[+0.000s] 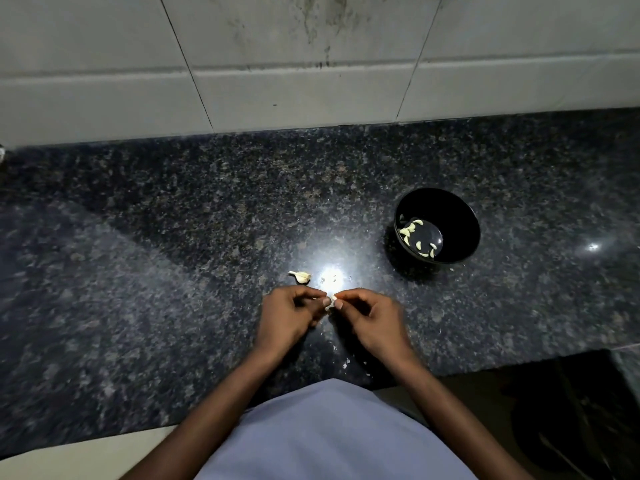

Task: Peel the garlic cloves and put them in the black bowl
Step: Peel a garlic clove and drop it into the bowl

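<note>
Left hand: the left hand (289,315) hovers just above the bench near the person's body, fingers curled inward, its grip pinched on one side of a small pale garlic clove (330,303).
Right hand: the right hand (372,323) meets it from the other side, thumb and forefinger tips closed on the same clove, the remaining fingers loosely bent beneath.
Clove in hand: it sits between the two sets of fingertips, mostly covered by them; I cannot tell how much skin is on it.
Spare clove: a second clove (300,276), unpeeled with a papery tail, lies on the bench just beyond the left hand, apart from it.
Black bowl: the black bowl (460,216) stands upright on the bench, off to the right and farther back than the hands, well apart from them.
Peeled cloves: several pale peeled cloves (417,237) lie scattered across the bowl's bottom, mostly on its left side.
Skin scraps: small white skin flakes (345,363) dot the bench below and between the wrists, with a few more in the bright glare just beyond the fingertips.
Bench: a dark speckled granite bench (156,237) with a strong spot of reflected light in front of the hands.
Wall: pale tiles (277,64) rise behind the bench, streaked with dark marks near the top.
Person: a light shirt (329,438) fills the lower middle of the view, both forearms bare.
</note>
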